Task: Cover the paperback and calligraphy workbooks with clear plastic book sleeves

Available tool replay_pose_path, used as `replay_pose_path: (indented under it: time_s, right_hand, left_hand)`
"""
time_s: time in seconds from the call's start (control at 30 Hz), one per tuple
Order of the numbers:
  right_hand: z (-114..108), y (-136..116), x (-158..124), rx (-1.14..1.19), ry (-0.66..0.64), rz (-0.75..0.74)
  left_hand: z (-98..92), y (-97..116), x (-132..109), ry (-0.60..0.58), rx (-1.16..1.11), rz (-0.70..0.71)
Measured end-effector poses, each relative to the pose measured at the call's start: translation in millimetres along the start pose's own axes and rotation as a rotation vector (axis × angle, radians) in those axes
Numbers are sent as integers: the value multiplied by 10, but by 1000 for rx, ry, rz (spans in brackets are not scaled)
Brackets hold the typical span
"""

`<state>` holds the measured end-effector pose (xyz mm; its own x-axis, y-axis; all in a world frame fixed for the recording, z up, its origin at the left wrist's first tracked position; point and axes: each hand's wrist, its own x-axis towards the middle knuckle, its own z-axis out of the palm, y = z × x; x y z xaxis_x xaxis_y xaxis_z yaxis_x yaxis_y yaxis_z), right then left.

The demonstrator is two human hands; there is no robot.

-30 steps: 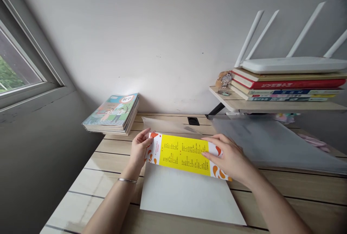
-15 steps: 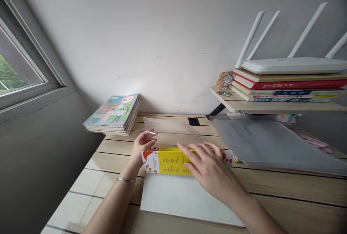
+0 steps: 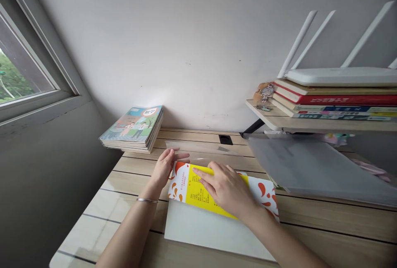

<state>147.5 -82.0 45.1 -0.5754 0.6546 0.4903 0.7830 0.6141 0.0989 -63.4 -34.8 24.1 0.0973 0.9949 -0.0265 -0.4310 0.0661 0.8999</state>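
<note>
A white book lies flat on the wooden desk with a yellow and orange printed flap folded over its far part. My right hand rests flat on the yellow part, fingers stretched out toward the left. My left hand, with a thin bracelet on the wrist, lies open at the flap's far left corner, fingers pointing right and touching a clear plastic sheet that spreads behind the book.
A stack of schoolbooks sits at the desk's far left by the wall. At right, a shelf carries books and a white router. A grey translucent folder lies under it. A window is at left.
The flap was folded and pressed down onto the book. My right hand slid from its right end to the middle. My left hand let go of the edge and opened.
</note>
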Motion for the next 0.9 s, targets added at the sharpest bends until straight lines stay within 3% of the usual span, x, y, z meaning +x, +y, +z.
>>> replay_pose_path:
  time_s: [0.5,0.9]
  right_hand:
    - [-3,-88,-52,70,-146,97]
    - [69,-10,-11,78,-65,102]
  left_hand:
    - [-31,32,22,10,-91,-20]
    - [-3,34,-20,-13,-79,-29]
